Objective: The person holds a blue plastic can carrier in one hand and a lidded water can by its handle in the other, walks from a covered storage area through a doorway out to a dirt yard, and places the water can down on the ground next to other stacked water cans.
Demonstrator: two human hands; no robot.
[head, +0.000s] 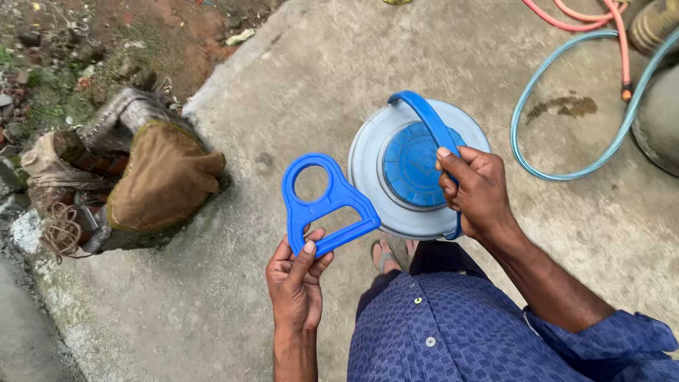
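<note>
My left hand (297, 279) grips a flat blue plastic bottle carrier (327, 205) by its lower bar; the piece has a round ring at the top and a handle slot below. A large pale water jar (368, 166) with a blue cap (414, 166) stands on the concrete, seen from above. A blue carry handle (428, 117) arches over the jar's top. My right hand (477, 191) is closed around that handle on the jar's right side. The two blue pieces are apart from each other.
A pile of brown cloth and worn rags (152, 180) lies on the left by the soil edge, with a coil of twine (62, 230). A light blue hose (566, 113) and a pink hose (601, 18) loop at the top right. My foot (385, 256) shows below the jar.
</note>
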